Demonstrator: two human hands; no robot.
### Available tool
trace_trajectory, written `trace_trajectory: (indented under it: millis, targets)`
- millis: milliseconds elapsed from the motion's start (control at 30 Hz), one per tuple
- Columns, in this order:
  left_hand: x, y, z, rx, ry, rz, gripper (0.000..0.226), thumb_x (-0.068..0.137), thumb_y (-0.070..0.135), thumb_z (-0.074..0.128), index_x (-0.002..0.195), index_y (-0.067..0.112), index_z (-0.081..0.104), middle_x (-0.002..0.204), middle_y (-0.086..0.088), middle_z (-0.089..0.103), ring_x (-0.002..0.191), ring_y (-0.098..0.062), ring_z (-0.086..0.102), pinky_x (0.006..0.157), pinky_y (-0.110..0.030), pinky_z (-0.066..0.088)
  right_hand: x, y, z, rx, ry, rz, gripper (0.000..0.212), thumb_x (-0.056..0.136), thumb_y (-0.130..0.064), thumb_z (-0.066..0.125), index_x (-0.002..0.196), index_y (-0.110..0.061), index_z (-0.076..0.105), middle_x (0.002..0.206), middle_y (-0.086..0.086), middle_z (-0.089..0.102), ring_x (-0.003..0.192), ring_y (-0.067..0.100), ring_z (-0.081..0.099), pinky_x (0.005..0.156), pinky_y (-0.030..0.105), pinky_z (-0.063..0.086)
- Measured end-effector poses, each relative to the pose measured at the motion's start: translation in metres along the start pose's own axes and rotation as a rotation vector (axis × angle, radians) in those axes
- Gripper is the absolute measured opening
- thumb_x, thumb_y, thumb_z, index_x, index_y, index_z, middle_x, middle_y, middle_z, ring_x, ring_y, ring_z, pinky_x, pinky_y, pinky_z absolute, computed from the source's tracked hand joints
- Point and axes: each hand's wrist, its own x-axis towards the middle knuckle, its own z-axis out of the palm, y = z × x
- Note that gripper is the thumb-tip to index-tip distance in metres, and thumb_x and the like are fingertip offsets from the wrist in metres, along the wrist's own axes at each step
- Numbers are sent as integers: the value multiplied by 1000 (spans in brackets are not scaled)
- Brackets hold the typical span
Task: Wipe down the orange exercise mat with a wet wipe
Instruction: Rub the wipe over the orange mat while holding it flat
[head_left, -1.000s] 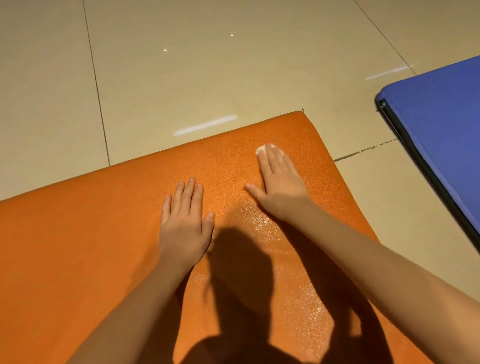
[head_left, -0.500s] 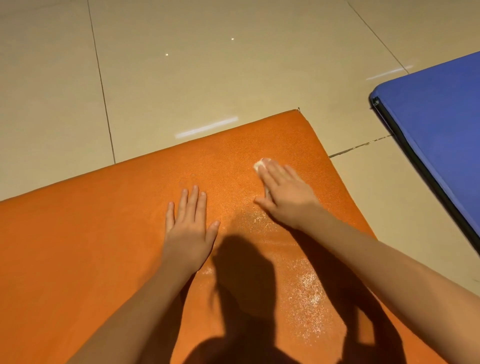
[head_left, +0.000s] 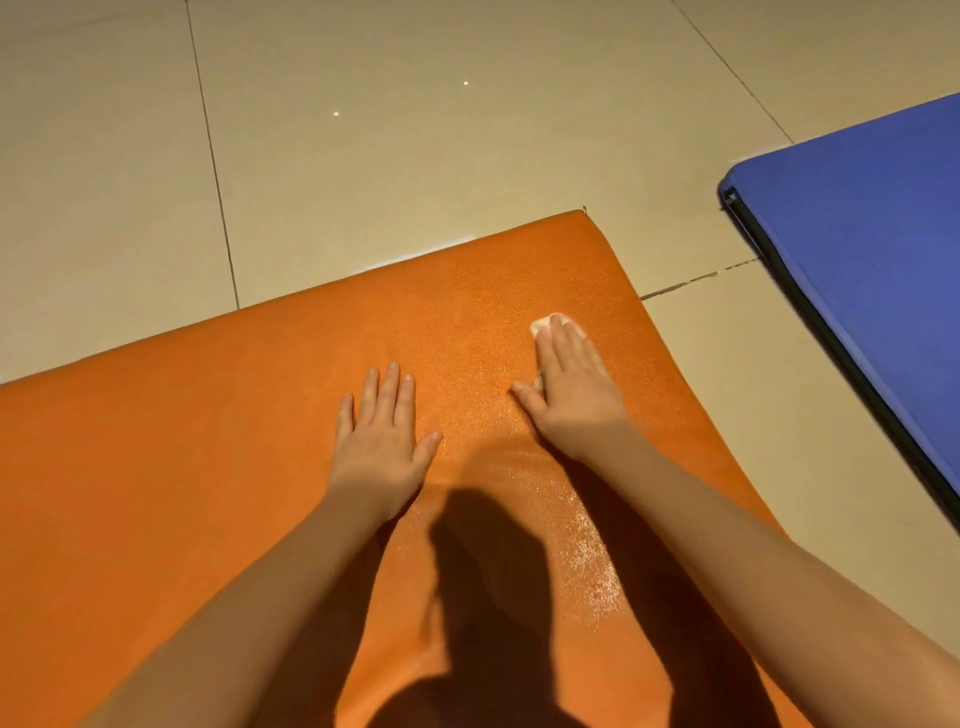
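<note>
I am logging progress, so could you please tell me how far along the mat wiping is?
Done: a glistening wet patch shows on the orange mat between the arms. In hand: the right hand presses the wet wipe flat near the far right corner; the left hand rests flat. Left: the matte left part looks dry.

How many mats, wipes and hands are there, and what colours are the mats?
orange mat: 1
blue mat: 1
wet wipe: 1, mostly hidden under the fingers
hands: 2, the left hand flat on the orange mat and the right hand pressing on the wipe
Total: 5
</note>
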Motion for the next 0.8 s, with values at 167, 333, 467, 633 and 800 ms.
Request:
trace_trajectory:
  millis: [167, 333, 467, 633, 800]
  targets:
    - [-31, 7, 8, 25, -51, 33, 92, 76, 62, -15, 156, 17, -8, 151, 5, -31, 147, -18, -23, 118, -44, -9, -23, 11, 5, -100, -51, -206, 68, 100, -53, 16, 152, -18, -9, 157, 2, -19, 146, 16, -15, 117, 32, -12]
    - [-35, 13, 1, 40, -105, 24, 77, 92, 58, 3, 155, 16, -10, 159, -1, -26, 148, -21, -22, 120, -43, -5, -30, 1, 6, 33, -11, 3, 62, 102, -44, 15, 152, -16, -9, 157, 5, -19, 145, 18, -17, 118, 33, -10]
    - [-53, 21, 5, 54, -139, 50, 74, 101, 55, 18, 155, 15, -13, 148, 2, -36, 147, -22, -25, 121, -45, -6, -56, -1, 12, -49, -83, -212, 59, 103, -43, 15, 152, -20, -9, 156, 0, -20, 145, 15, -16, 118, 32, -10]
    - [-64, 24, 10, 42, -140, 50, 80, 92, 61, 3, 154, 14, -13, 156, -1, -30, 147, -22, -24, 121, -45, -7, -53, 10, 14, 26, 8, 66, 59, 103, -43, 14, 152, -18, -7, 158, 3, -16, 145, 17, -14, 116, 30, -11]
    - [-78, 29, 14, 20, -158, 79, 103, 66, 65, -18, 155, 14, -9, 159, -2, -26, 148, -22, -23, 119, -44, -10, -91, 2, 22, -21, -95, -203, 61, 101, -47, 11, 152, -19, -6, 156, -2, -19, 146, 14, -15, 114, 27, -14]
